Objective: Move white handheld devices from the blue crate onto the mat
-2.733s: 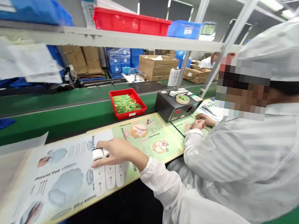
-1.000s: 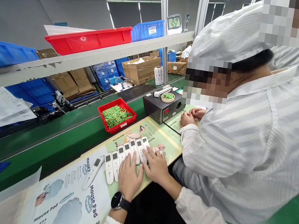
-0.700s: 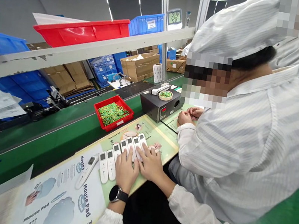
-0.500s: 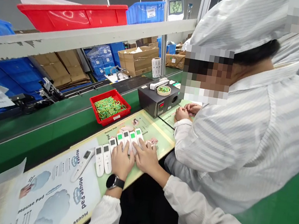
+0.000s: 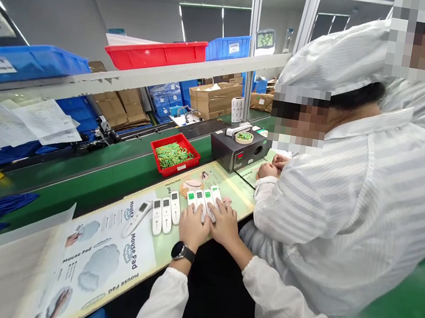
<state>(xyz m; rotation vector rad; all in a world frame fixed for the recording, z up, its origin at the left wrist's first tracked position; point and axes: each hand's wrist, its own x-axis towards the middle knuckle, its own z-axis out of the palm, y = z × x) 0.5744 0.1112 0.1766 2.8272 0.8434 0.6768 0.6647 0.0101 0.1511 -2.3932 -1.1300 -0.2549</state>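
Observation:
Four white handheld thermometers [image 5: 207,196] lie side by side at the edge of the table. Three of their screens glow green and one is dark. My left hand [image 5: 192,226] rests over the lower ends of the left ones, fingers stretched out and apart; a black watch [image 5: 182,251] is on that wrist. Over the right ones lies my right hand [image 5: 223,224], its fingers spread on their fronts. Left of my hands are three more thermometers [image 5: 164,213] with dark screens. Another thermometer [image 5: 137,218] lies slanted farther left. My hands cover parts of the row.
A red tray [image 5: 193,162] of small green-and-yellow batteries [image 5: 172,156] stands behind the row. Beyond it is a black box-shaped device [image 5: 224,151] with a small dish [image 5: 243,138] on top. A co-worker [image 5: 351,202] sits close on the right. Printed mouse-pad sheets [image 5: 101,249] cover the table.
The view has swung left and up. Both hands and the four thermometers under them have shifted right, widening the gap to the other three. The same screens are lit.

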